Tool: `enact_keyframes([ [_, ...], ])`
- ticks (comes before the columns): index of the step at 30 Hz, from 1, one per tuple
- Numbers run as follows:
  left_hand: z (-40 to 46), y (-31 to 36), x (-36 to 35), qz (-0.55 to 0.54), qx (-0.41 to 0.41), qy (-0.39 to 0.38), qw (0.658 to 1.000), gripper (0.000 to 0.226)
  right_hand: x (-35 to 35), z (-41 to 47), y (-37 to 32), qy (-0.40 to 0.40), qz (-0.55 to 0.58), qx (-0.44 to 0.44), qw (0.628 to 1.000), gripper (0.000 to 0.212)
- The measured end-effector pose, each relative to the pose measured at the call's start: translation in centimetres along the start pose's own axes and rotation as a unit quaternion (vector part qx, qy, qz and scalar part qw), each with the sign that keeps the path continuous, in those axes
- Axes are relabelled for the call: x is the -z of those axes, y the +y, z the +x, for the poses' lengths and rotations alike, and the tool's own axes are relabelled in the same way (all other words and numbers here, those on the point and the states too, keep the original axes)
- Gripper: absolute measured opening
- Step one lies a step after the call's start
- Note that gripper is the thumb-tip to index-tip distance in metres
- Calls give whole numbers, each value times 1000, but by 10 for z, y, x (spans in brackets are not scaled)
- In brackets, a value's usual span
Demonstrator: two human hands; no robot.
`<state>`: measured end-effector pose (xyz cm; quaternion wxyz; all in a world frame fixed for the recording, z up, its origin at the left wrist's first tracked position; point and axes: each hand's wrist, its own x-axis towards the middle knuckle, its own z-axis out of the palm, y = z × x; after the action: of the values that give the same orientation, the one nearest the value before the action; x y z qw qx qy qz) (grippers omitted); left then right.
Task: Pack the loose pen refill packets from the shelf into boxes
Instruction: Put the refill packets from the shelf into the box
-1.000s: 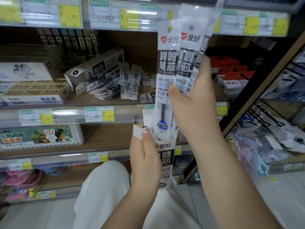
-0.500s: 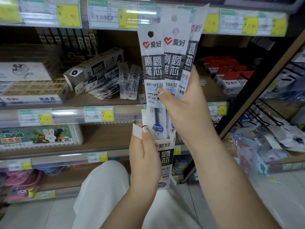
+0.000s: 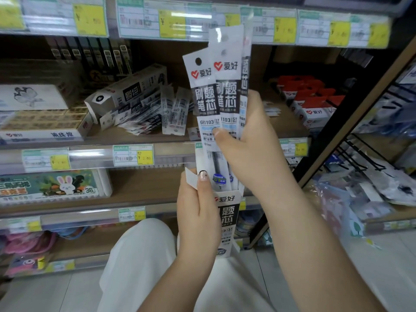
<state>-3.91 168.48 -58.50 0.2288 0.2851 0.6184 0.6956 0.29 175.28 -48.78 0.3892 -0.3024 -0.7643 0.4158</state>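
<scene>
Price tags (image 3: 145, 155): white and yellow labels along the shelf edges, top and middle of the frame.
Rabbit box (image 3: 48, 185): green, lower left, marked 36.
Red boxes (image 3: 313, 102): stacked at right of centre.
Eraser boxes (image 3: 42, 122): left, beige.
Wire rack (image 3: 369, 154): black, far right.
Floor (image 3: 371, 278): pale tiles, lower right.

The long white and black plastic refill packets (image 3: 208, 97) have a red heart and the words 爱好 at the top, then big white words 刷题笔芯 on black, and lower down "GR1103 | ST". The tall white and black cardboard box (image 3: 227, 219) also says 爱好 by a red heart. A yellow price tag (image 3: 145, 157) on the shelf rail reads "¥ 2.00". The flat green box with a white bunny (image 3: 51, 186) shows "36". The red and white boxes (image 3: 314, 111) say 爱好 too.
</scene>
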Motion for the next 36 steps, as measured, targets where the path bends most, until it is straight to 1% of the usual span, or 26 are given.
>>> enact_keyframes([
  [3, 2, 1, 1, 5, -10, -5, 1000, 27, -1, -2, 1, 0, 68, -29, 997, 38],
  [4, 2, 1, 1, 8, -15, -4, 1000, 27, 0, -2, 1, 0, 73, -34, 997, 37],
  [8, 1, 2, 1, 13, -26, -14, 999, 30, 4, -2, 2, -32, 35, -38, 998, 39],
  [10, 1, 2, 2, 14, -22, -21, 999, 28, 6, -2, 2, -51, 31, -49, 997, 42],
  [13, 3, 2, 2, 0, 0, -24, 1000, 18, 7, -2, 3, -46, 50, -54, 996, 39],
  [16, 5, 2, 2, -9, -1, -27, 1000, 19, 7, -2, 5, -35, 86, -53, 994, 33],
  [19, 6, 0, 2, -4, -19, -28, 999, 26, 6, -2, 7, -16, 113, -50, 992, 28],
  [24, 7, 8, 4, 54, -95, -49, 993, 22, 5, -2, 6, -7, 105, -22, 994, 29],
  [31, 19, 32, 8, 26, -168, -61, 984, 43, 1, -6, 4, -46, 118, -37, 991, 24],
  [34, 25, 40, 9, 34, -181, -44, 982, 46, -2, -8, 3, -66, 144, -48, 986, 27],
  [36, 27, 43, 9, 43, -175, -35, 983, 42, -2, -9, 3, -75, 155, -48, 984, 27],
])
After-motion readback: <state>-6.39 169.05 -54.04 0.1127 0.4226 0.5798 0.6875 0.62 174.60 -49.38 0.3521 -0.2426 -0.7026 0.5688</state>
